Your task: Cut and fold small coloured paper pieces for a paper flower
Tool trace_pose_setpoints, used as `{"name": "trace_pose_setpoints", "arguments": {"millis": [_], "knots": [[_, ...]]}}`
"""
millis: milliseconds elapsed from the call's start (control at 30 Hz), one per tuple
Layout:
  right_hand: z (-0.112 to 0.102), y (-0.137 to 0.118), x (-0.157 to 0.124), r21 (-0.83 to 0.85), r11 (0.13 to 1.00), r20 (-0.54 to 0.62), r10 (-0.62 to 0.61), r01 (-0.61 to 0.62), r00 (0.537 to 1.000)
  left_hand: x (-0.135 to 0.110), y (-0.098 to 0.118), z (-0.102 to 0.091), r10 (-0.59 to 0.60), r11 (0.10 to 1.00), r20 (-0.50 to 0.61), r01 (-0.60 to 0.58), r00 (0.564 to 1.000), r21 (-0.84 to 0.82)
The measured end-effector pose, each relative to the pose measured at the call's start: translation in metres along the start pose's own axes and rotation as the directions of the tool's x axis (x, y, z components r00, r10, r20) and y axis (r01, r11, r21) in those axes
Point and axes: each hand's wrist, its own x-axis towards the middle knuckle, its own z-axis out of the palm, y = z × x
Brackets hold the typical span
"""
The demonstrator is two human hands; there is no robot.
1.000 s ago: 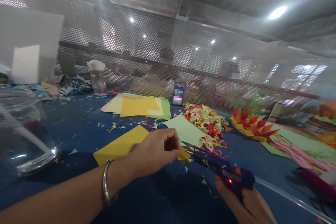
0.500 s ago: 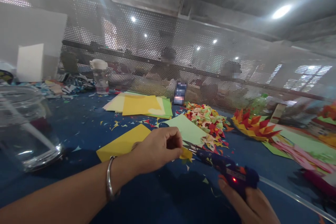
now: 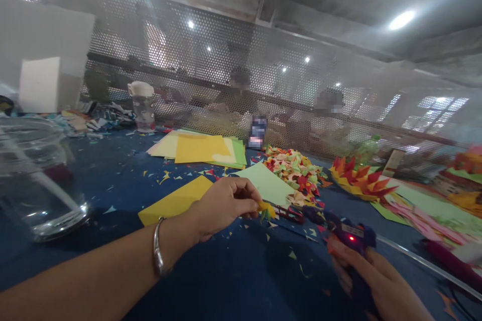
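Note:
My left hand, with a silver bangle at the wrist, pinches a small yellow paper piece between thumb and fingertips. My right hand is wrapped round the grip of a dark blue glue gun with a lit red light. Its front end points left at the paper piece, a little apart from it. A clear glue stick runs out of its back. Beneath my left hand lies a yellow sheet, with a pale green sheet behind. A pair of scissors seems to lie near the pale green sheet, partly hidden.
A heap of small coloured paper pieces lies beyond my hands, beside stacked sheets and a phone. An orange-red paper flower sits to the right. A large clear jar stands left, a tumbler behind it. Scraps litter the blue table.
My right hand has drawn the glue gun to the right, away from the paper piece. My left hand keeps its pinch, with the yellow piece tilted a little differently.

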Motion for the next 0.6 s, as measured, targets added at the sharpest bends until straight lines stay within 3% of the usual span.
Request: {"name": "trace_pose_setpoints", "arguments": {"millis": [67,133,267,400,600], "knots": [[-0.009,-0.003,0.007,0.218,0.939,0.039,0.262,-0.264,0.964,0.000,0.003,0.001,-0.037,0.997,-0.032,0.035,0.999,-0.065],[-0.020,-0.004,0.015,0.383,0.834,0.083,0.396,-0.396,0.914,0.000,0.006,0.002,-0.084,0.989,-0.059,0.076,0.995,-0.124],[-0.037,0.003,0.028,0.518,0.744,0.078,0.450,-0.422,0.889,0.000,0.008,0.002,-0.149,0.967,-0.076,0.129,0.986,-0.221],[-0.048,0.013,0.036,0.550,0.721,0.017,0.493,-0.420,0.870,0.001,0.003,0.002,-0.134,0.969,-0.087,0.112,0.987,-0.220],[-0.059,0.020,0.041,0.595,0.675,0.056,0.508,-0.437,0.860,0.002,0.003,0.003,-0.134,0.970,-0.133,0.103,0.982,-0.220]]}}
